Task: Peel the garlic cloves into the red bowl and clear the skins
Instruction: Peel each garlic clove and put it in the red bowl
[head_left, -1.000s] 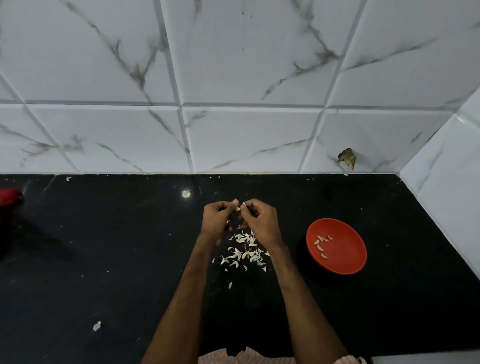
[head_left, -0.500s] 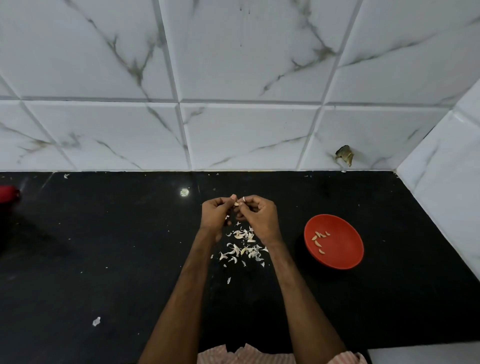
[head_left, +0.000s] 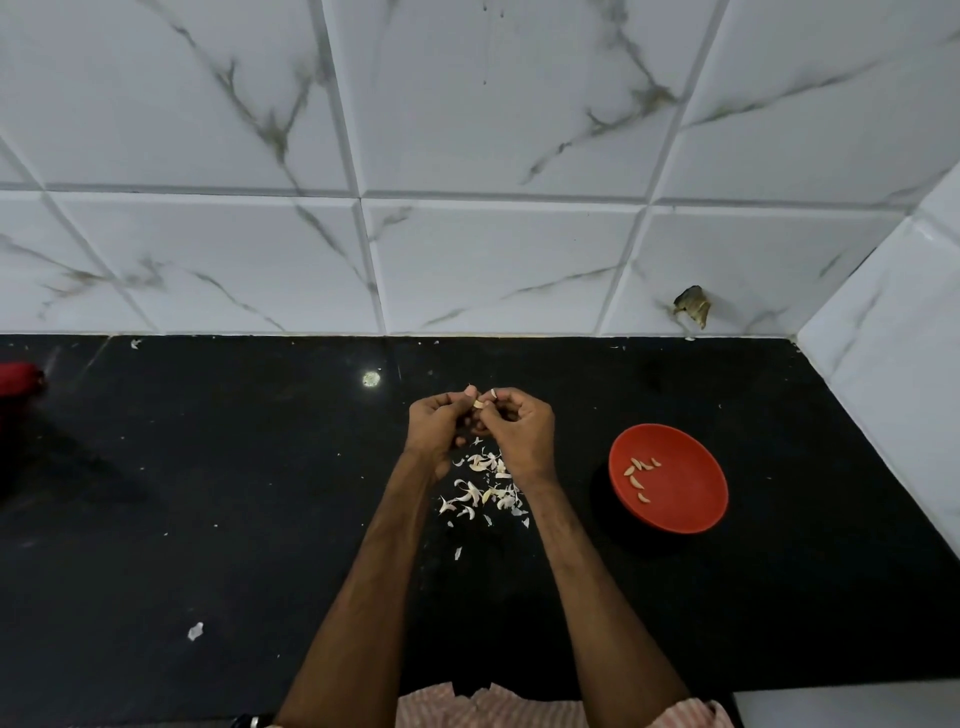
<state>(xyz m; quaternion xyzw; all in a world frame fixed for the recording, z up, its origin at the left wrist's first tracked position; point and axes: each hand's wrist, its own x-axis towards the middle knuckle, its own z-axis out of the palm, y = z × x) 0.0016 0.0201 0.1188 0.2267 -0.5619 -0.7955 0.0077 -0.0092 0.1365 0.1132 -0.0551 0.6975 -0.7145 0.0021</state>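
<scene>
White glossy wall tiles with grey marble veins (head_left: 467, 260) rise behind the black stone worktop (head_left: 208, 493), and a second tiled wall closes the corner on my right. Both hands hover just above the middle of the worktop with their fingertips meeting. My left hand (head_left: 439, 426) and my right hand (head_left: 519, 431) are each curled, pinching 1 small pale garlic clove (head_left: 478, 404) between them.

Under my hands, between my wrists, lies a loose heap of papery white garlic skins (head_left: 483, 488), with a few flakes trailing toward me. To my right, well apart from the heap and near the corner wall, sits the round red bowl (head_left: 691, 499). A few peeled cream-coloured cloves (head_left: 641, 475) lie in its left half.

A stray white scrap of skin (head_left: 195, 630) lies alone on the worktop, far to my left and nearer me. At the left edge a dark red object (head_left: 18, 376) shows only partly — I cannot tell what it is. A chipped brown hole (head_left: 691, 305) marks the tile just above the worktop's back edge, beyond the bowl. Striped pink cloth (head_left: 493, 709) shows at the bottom edge.
</scene>
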